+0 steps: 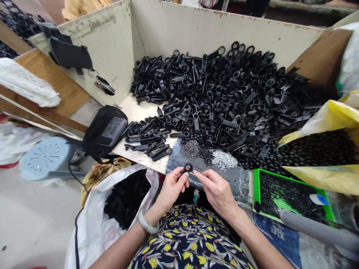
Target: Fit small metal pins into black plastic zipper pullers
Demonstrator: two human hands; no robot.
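Observation:
Near the front edge of the bench, my left hand (175,185) holds a black plastic part with a round ring end (188,167) between thumb and fingers. My right hand (215,185) is just right of the ring, its fingertips pinched together close to it; whatever they hold is too small to name. Beyond the hands lie small piles of brownish bits (190,149) and silvery pins (223,159). A large heap of black plastic parts (196,86) fills the bench behind them. Several longer black pieces (150,140) lie in a group at the left.
A green tray (256,185) of small black bits stands at the right, beside a grey cylindrical tool (314,224). A white sack (92,224) with black parts is at lower left. A black pouch (105,130) hangs near the bench's left edge. Pale boards (224,28) wall the back.

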